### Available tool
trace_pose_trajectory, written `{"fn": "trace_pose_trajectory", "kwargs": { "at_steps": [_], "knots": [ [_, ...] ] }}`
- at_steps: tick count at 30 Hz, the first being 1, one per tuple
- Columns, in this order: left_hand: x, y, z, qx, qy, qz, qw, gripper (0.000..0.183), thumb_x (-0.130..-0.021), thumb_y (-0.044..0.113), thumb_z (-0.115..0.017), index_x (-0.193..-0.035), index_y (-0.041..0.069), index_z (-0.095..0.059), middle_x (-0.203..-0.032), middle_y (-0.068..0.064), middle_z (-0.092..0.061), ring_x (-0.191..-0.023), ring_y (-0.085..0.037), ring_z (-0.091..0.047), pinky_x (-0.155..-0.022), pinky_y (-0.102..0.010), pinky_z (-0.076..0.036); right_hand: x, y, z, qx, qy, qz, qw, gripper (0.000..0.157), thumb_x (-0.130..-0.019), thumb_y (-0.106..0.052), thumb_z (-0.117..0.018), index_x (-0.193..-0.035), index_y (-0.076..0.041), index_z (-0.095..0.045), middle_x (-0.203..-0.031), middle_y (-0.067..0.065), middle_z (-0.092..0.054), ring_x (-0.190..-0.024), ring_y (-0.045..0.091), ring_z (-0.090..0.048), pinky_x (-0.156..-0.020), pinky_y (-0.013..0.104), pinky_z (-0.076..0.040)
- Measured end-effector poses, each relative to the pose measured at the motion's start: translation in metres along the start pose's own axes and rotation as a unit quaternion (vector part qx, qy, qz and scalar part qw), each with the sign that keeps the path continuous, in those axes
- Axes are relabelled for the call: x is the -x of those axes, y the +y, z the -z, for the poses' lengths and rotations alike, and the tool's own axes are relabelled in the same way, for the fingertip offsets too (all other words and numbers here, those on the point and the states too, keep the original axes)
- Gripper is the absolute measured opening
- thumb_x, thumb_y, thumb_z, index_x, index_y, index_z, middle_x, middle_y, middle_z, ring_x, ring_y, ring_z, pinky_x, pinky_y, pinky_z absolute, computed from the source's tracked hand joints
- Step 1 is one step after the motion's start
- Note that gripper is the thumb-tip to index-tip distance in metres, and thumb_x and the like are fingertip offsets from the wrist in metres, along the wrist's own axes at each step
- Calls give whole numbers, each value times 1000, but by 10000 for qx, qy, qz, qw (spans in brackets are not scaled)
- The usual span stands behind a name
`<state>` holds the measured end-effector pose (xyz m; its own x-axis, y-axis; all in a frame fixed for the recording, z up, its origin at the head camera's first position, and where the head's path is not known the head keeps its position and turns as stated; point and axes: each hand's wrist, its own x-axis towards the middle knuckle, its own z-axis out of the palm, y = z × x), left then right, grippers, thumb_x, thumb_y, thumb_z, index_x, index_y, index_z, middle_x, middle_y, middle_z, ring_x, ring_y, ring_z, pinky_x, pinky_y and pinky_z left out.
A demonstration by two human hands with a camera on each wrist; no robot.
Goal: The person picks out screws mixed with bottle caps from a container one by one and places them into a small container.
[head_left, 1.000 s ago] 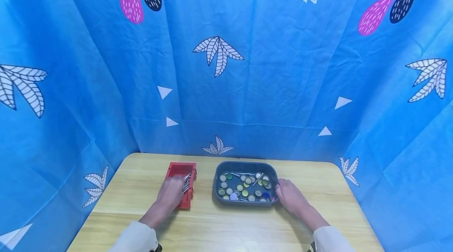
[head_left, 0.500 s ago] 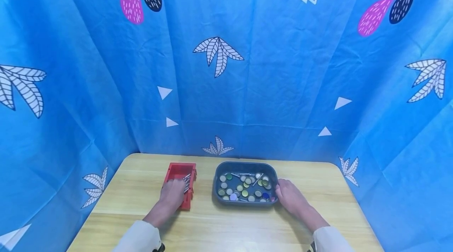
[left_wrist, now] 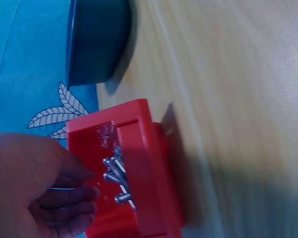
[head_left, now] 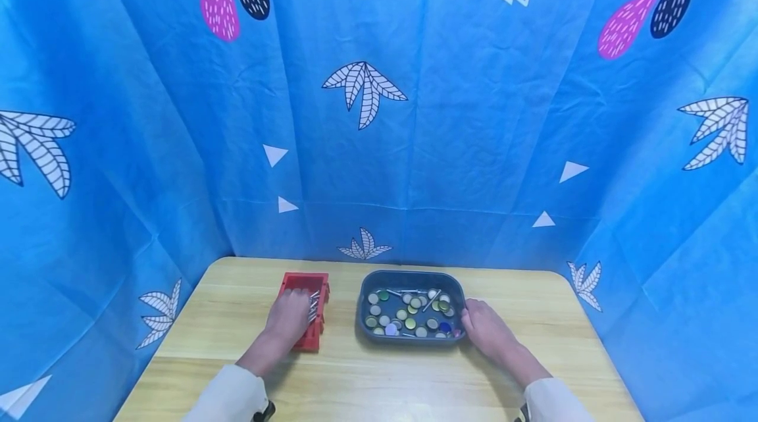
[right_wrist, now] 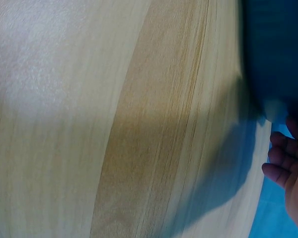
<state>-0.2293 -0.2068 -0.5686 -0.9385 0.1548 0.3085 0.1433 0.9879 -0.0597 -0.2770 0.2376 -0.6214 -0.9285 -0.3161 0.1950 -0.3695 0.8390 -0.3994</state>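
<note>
A red plastic bin (head_left: 309, 344) stands left of centre on the table and holds silver screws (left_wrist: 116, 173) along its right side. Over this bin is my left hand (head_left: 288, 313); in the left wrist view its fingers are loosely bent beside the screws, and nothing shows between them. A dark grey-blue tray (head_left: 408, 340) with bottle caps (head_left: 410, 323) and several metal screws stands to the right. My right hand (head_left: 488, 330) holds this tray at its right end, with the thumb side against the rim. The exact pinch is partly hidden in the right wrist view.
The light wooden table (head_left: 379, 382) has rounded far corners. A blue patterned curtain (head_left: 379, 165) hangs around its back and sides. A strip of table separates the bin from the tray.
My left hand has pulled back slightly, then shifted a little forward over the red bin. The right hand and the tray have stayed in place.
</note>
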Motion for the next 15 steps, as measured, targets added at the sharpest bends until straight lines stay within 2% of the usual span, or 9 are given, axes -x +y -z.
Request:
{"fn": "trace_pose_trajectory", "kwargs": {
  "at_steps": [5,11,13,15],
  "knots": [
    [-7,4,6,-163,619,-203,9977,19,-85,12,-79,-95,0,-68,-83,-14,-70,-72,-23,-61,-74,-37,-63,0,0,-1,28,-29,-5,10000,21,-106,-17,-50,-86,-21,-55,-81,-7,-55,-91,17,-58,-96,47,-53],
    [-19,16,15,-121,1472,-570,9874,18,-85,15,-78,-93,0,-71,-81,-13,-72,-72,-25,-67,-64,-37,-63,1,0,0,-7,8,3,10000,21,-106,-17,-50,-86,-21,-56,-81,-8,-55,-90,16,-58,-96,47,-54],
    [-23,22,18,-120,1522,-639,9862,19,-85,16,-77,-95,1,-72,-83,-12,-73,-74,-24,-69,-66,-35,-64,1,-1,0,-3,38,16,10000,22,-106,-18,-50,-86,-22,-55,-81,-8,-54,-90,16,-58,-95,47,-54],
    [-26,29,22,-15,1392,-628,9883,21,-88,17,-75,-102,2,-74,-90,-12,-75,-81,-23,-71,-72,-34,-65,1,-1,0,20,56,21,10000,22,-106,-18,-50,-86,-22,-55,-81,-9,-54,-90,15,-58,-95,46,-54]
  ]
}}
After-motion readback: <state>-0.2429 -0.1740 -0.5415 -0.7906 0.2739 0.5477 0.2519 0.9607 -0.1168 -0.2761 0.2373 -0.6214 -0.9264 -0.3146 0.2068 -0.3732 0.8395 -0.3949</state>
